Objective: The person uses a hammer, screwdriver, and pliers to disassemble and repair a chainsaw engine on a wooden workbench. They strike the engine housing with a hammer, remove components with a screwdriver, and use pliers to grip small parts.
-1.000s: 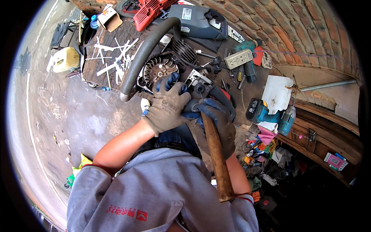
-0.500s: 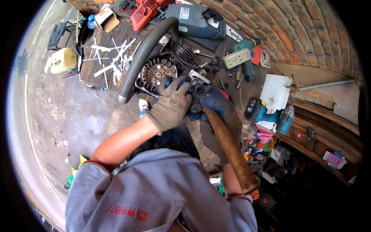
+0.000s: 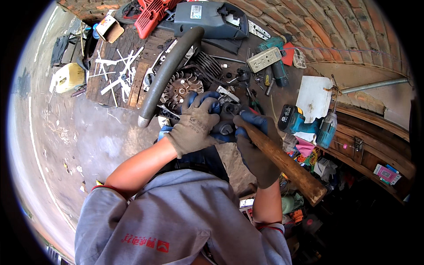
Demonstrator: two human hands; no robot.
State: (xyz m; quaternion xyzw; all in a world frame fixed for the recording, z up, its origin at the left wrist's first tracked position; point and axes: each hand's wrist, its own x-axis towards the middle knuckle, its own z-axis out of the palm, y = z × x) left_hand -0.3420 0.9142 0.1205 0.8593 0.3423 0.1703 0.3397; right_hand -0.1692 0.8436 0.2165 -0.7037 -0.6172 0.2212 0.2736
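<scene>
A partly stripped small engine lies on the bench before me, with a finned metal flywheel, a dark finned cylinder and a thick grey curved tube handle arching over it. My left hand, in a grey-brown glove with blue fingertips, curls its fingers over the engine's near side, just below the flywheel. In my right hand, gloved alike, is a tool with a thick worn wooden handle. Its wide end points down to the right; the narrow end meets dark round engine parts. Whatever is fixed to that end cannot be made out.
A dark grey cover and a red housing lie at the back. White strips are scattered on the left. A power strip, a teal drill and a blue-black cordless driver lie right, near the brick wall.
My right hand and the wooden handle have shifted right, and the handle now lies flatter. The left hand stays at the engine. The whole view has moved slightly.
</scene>
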